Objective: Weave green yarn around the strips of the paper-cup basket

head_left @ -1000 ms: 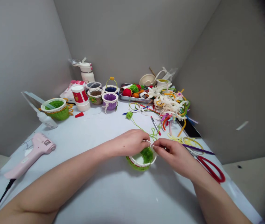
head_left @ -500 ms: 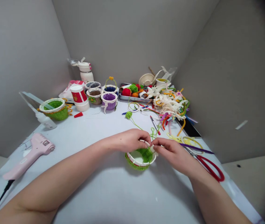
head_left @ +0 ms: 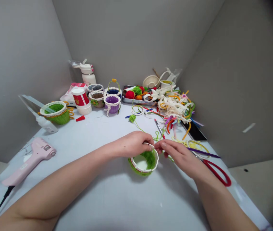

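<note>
A small cup woven with green yarn (head_left: 140, 172), its white rim uppermost, stands in front of me on the table. My left hand (head_left: 138, 142) grips the far rim, fingers curled over the edge. At the cup's right side, my right hand (head_left: 175, 154) is closed in a pinch on green yarn (head_left: 170, 157), a short length of which shows below the fingers. The fingertips partly hide where the yarn meets the rim. Beyond the hands, a strand leads back to a small green yarn ball (head_left: 132, 118).
At left lie a pink glue gun (head_left: 32, 160), a white glue bottle (head_left: 47, 124) and a green basket (head_left: 59, 118). Finished small baskets (head_left: 112, 105) stand behind. A yarn tray (head_left: 138, 102), a trim heap (head_left: 175, 107), a marker (head_left: 159, 128) and red-handled scissors (head_left: 219, 175) occupy the right.
My right hand has come away from inside the rim to just outside it. The cup has shifted slightly left, with my left hand still gripping it.
</note>
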